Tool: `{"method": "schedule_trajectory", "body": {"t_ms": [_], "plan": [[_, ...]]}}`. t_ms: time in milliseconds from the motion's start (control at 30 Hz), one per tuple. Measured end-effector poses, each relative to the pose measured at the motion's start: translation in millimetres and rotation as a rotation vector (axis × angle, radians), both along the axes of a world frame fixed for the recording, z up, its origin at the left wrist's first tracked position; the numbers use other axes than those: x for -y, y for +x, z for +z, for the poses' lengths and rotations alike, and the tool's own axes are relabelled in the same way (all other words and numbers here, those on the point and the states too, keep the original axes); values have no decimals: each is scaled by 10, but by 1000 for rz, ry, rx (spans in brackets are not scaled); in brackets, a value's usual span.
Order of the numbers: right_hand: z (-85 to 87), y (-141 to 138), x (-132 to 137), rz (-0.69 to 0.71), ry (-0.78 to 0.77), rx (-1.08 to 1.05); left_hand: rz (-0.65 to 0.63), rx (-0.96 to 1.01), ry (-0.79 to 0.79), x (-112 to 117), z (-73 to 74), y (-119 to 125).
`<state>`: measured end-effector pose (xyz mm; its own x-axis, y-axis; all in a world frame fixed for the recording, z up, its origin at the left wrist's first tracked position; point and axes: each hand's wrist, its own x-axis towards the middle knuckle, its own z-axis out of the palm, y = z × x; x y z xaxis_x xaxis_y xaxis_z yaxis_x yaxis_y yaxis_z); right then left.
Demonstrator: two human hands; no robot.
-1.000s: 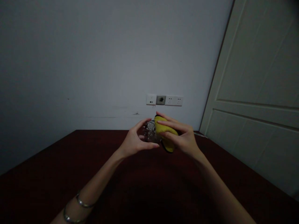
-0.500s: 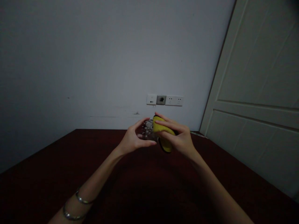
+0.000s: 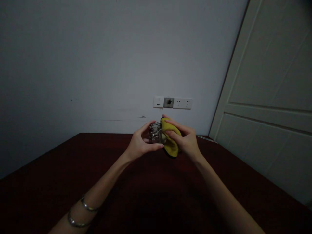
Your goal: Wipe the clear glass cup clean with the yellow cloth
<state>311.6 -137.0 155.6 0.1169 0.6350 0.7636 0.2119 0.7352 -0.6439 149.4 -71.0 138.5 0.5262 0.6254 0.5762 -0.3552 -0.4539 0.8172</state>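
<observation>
A small clear faceted glass [image 3: 155, 133] is held in the air above a dark red table [image 3: 73, 169]. My left hand [image 3: 138, 144] grips the glass from the left, with thumb and fingers curled round it. A yellow cloth [image 3: 170, 143] is pressed against the glass's right side by my right hand [image 3: 186, 139], whose fingers are wrapped over the cloth. Two silver bangles [image 3: 81, 213] sit on my left wrist.
A grey wall stands behind the table, with a row of sockets and a switch [image 3: 172, 102] just above the hands. A pale panelled door [image 3: 270, 97] fills the right side. The room is dim.
Both hands with the glass and cloth have risen slightly and drawn closer together. The cloth now covers more of the glass's right side.
</observation>
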Motion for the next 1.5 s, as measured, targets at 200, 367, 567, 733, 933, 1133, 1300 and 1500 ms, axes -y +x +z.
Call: {"method": "schedule_trajectory", "body": {"t_ms": [200,367,567,733,933,1133,1300,1500], "plan": [[-57,26,-79,41,-55,-136,-4,-5,-17,-16,-44,71],[-57,63,-22,48,21,94,61,12,-1,-47,-58,103],[-104,90,-137,64,-62,-83,41,-6,-23,-61,-82,134],[-118,136,-116,124,-53,100,25,-19,-53,-109,-96,158],[-189,106,-134,63,-46,261,81,-54,-134,-96,-44,149],[-266,81,-209,23,-33,252,91,-116,-152,-92,-53,146],[-243,89,-166,55,-69,191,-142,-78,-81,-241,-140,93],[-222,102,-179,115,-161,93,-219,-215,3,-256,-151,44]]}}
